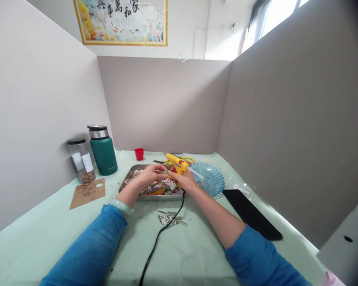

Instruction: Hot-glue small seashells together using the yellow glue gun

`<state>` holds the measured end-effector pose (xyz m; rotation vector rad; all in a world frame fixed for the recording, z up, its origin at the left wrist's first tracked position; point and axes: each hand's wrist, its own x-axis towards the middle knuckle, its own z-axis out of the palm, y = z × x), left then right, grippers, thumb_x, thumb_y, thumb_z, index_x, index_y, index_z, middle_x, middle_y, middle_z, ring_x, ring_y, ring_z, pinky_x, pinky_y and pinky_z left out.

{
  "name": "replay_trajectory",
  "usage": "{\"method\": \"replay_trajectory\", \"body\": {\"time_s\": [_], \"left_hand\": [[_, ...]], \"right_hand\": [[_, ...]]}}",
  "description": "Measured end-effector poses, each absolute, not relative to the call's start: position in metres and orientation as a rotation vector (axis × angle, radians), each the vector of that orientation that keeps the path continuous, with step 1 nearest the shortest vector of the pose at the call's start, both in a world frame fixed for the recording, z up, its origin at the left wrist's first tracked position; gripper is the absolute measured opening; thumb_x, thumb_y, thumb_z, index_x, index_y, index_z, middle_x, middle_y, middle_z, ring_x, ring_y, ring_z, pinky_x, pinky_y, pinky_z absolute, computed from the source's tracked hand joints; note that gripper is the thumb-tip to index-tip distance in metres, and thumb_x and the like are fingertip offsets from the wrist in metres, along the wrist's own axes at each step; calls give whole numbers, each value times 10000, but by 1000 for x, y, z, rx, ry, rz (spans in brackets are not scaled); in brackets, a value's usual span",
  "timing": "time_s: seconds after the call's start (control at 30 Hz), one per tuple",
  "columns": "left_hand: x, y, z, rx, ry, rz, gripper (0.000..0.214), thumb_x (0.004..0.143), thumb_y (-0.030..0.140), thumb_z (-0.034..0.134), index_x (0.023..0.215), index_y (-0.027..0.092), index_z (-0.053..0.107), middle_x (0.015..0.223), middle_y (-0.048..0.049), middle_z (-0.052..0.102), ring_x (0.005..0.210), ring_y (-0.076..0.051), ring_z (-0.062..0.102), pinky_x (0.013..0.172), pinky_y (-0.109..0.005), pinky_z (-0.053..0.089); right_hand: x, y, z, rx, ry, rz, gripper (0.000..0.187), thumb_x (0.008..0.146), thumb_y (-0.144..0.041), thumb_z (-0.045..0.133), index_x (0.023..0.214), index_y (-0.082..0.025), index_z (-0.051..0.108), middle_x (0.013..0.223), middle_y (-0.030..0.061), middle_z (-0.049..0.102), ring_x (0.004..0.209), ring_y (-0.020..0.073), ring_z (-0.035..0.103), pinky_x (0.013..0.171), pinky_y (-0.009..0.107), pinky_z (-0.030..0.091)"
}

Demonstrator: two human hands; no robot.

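My right hand (185,180) grips a yellow hot glue gun (177,163), its black cord (161,234) trailing toward me. The nozzle points left at a small greenish piece (165,172) pinched in the fingers of my left hand (150,174). Both hands hover over a metal tray (129,176) filled with shells and coloured stones. A pale green bangle (121,206) sits on my left wrist.
A blue shell-shaped dish (212,179) lies right of the tray, yellow-handled scissors (185,159) and a red cup (139,153) behind it. A green flask (103,150), a glass jar (80,159) and a brown card (88,193) stand left. A black slab (252,214) lies right; glue sticks (170,217) lie near.
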<state>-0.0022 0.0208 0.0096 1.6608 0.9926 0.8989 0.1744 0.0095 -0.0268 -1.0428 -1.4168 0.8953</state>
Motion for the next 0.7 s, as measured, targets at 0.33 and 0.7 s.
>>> {"method": "replay_trajectory", "body": {"time_s": [0.33, 0.7], "left_hand": [[-2, 21, 9, 1778, 1019, 888, 309, 655, 315, 785, 884, 172, 636, 606, 35, 571, 532, -106, 493, 503, -221, 336], [1, 20, 13, 1933, 1056, 970, 241, 672, 294, 727, 878, 170, 710, 576, 52, 463, 525, -106, 385, 507, -242, 265]], "right_hand": [[174, 9, -26, -1012, -1436, 915, 210, 699, -312, 657, 867, -196, 604, 619, -45, 565, 530, 110, 510, 517, 231, 407], [174, 5, -21, -1000, -1512, 864, 112, 721, -252, 589, 816, -194, 601, 604, -47, 534, 540, 109, 482, 528, 234, 392]]}}
